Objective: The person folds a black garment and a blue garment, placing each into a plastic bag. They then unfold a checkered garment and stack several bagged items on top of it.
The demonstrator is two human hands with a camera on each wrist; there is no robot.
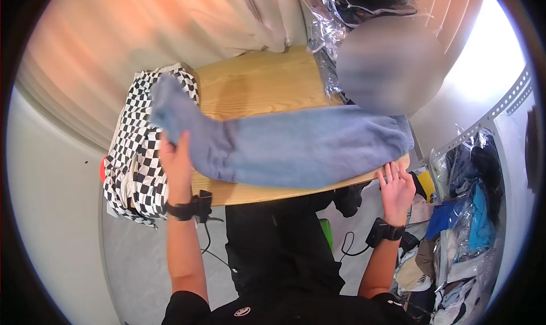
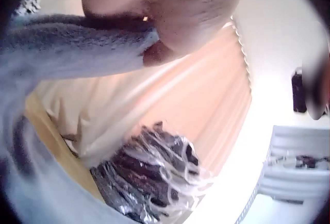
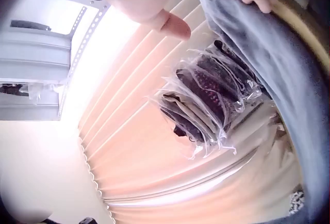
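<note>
One side held, one side loose

The left grip point(image 1: 177, 160) is closed on the cloth point(image 1: 284, 148), pinching its narrow end between thumb and fingers. The right grip point(image 1: 396, 194) is open: palm up, fingers straight, thumb apart, fingertips at the near edge of the cloth's wide end. Whether they reach under it, I cannot tell.

That uneven hold looks like the main risk. With nothing clamped on the right, a pull from the left could drag the whole length sideways or skew it. Creases point(image 1: 224, 146) gather between the raised narrow end and the flatter middle; pressed down as they lie, they could set as a crooked bunch.

Around this, the cloth lies along the front of the desk point(image 1: 250, 92), its wide end by the right edge, so a careless tug towards the body could tip it off. The narrow end rises over the checked cloth point(image 1: 136, 154), which hangs past the desk's left side and could be dragged if the two rub. Further back, bagged clothes point(image 1: 325, 52) stand close to the wide end, and slick plastic could catch or slide if bumped.
</note>
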